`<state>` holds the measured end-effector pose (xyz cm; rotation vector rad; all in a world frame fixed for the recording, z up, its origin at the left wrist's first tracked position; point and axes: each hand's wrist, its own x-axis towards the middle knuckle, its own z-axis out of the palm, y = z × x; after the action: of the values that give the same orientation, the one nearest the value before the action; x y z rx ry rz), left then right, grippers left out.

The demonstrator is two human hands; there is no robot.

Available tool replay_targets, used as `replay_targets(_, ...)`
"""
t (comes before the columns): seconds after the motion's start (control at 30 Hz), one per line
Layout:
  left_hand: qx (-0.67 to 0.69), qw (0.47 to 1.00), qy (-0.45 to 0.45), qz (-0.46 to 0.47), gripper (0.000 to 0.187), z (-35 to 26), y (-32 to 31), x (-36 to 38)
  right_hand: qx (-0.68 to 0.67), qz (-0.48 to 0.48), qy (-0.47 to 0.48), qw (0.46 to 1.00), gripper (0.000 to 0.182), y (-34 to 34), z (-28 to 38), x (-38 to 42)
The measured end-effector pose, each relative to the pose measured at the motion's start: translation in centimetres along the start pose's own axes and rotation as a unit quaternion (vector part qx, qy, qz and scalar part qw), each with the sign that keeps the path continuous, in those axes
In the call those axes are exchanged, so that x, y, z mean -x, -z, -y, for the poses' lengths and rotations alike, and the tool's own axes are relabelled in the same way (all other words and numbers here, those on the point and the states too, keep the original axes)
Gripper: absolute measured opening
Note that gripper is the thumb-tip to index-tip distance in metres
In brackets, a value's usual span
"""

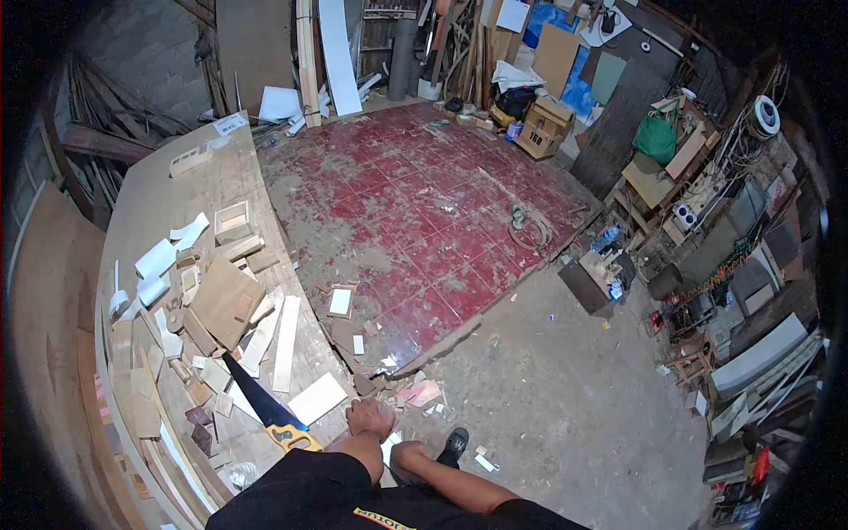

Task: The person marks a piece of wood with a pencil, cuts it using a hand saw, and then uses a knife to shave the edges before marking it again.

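My left hand [369, 417] is at the workbench's near right edge, its fingers curled in; what they hold, if anything, is hidden. Close below it is my right hand [407, 455], bent inward, with its fingers out of sight. Between my forearms shows a white piece [389, 447]; whether a hand touches it I cannot tell. A pale board [318, 399] lies on the bench just left of my left hand. Beside that board rests a handsaw with a yellow handle [291, 436], untouched, its dark blade pointing up and left.
The wooden workbench [216, 181] carries wood offcuts, a square panel [224, 303] and a small open box [233, 222]. Red tiled floor [397, 203] lies beyond. A dark box [586, 287] stands on the concrete at right; tools and scrap line the right wall. My shoe [457, 441] shows below.
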<state>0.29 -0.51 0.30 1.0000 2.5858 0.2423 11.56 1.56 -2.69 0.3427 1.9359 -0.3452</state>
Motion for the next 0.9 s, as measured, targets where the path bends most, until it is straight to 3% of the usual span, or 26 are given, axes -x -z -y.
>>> replay_targets(0.07, -0.029, 0.999, 0.000, 0.031, 0.057, -0.1, 0.3, -0.3, -0.059, -0.098, -0.053, 0.992, 0.038, -0.6, 0.3, -0.3)
replay_targets(0.13, -0.058, 0.996, -0.005, 0.063, 0.062, -0.1, 0.9, -0.5, -0.059, -0.110, -0.069, 0.990, 0.039, -1.0, 0.4, 0.1)
replay_targets(0.2, -0.047, 0.995, -0.007, 0.084, 0.062, 0.0, 0.9, -0.4, -0.016, -0.058, -0.136, 0.989, 0.041, -2.5, 0.5, -2.0)
replay_targets(0.23, -0.048, 0.995, -0.004, 0.082, 0.061, -0.1, 0.9, -0.4, -0.047, -0.015, -0.143, 0.988, 0.038, 0.0, 1.2, 0.8)
replay_targets(0.47, -0.036, 0.997, -0.008, 0.072, 0.060, -0.4, 1.3, -0.4, -0.040, 0.019, -0.097, 0.994, 0.022, 0.5, 0.8, -2.7)
replay_targets(0.5, -0.034, 0.997, -0.004, 0.063, 0.059, -0.1, 0.9, -0.4, -0.070, -0.111, -0.076, 0.988, 0.022, -0.3, 0.4, -1.0)
replay_targets(0.53, -0.032, 0.998, -0.001, 0.056, 0.059, 0.1, 0.5, -0.2, -0.074, -0.140, -0.063, 0.985, 0.022, -1.3, 0.0, -1.9)
replay_targets(0.6, -0.046, 0.998, -0.001, 0.046, 0.060, -0.2, 0.4, -0.4, -0.052, -0.080, -0.105, 0.990, 0.021, -3.1, -0.3, -5.9)
replay_targets(0.67, -0.043, 0.997, -0.003, 0.061, 0.061, -0.3, 1.1, 0.1, 0.020, 0.152, -0.288, 0.945, 0.021, -14.3, -0.2, -28.1)
replay_targets(0.7, -0.045, 0.997, -0.009, 0.056, 0.061, -0.2, 1.1, 0.1, 0.027, 0.127, -0.272, 0.954, 0.019, -14.8, -0.4, -28.3)
replay_targets(0.8, -0.056, 0.997, 0.002, 0.057, 0.059, 0.0, 0.3, -0.4, -0.022, -0.001, -0.153, 0.988, 0.017, -8.1, -0.7, -14.3)
replay_targets(0.9, -0.042, 0.999, -0.010, 0.031, 0.058, -0.3, 0.7, 0.4, -0.013, -0.041, -0.105, 0.993, 0.016, -3.0, 0.0, -7.4)
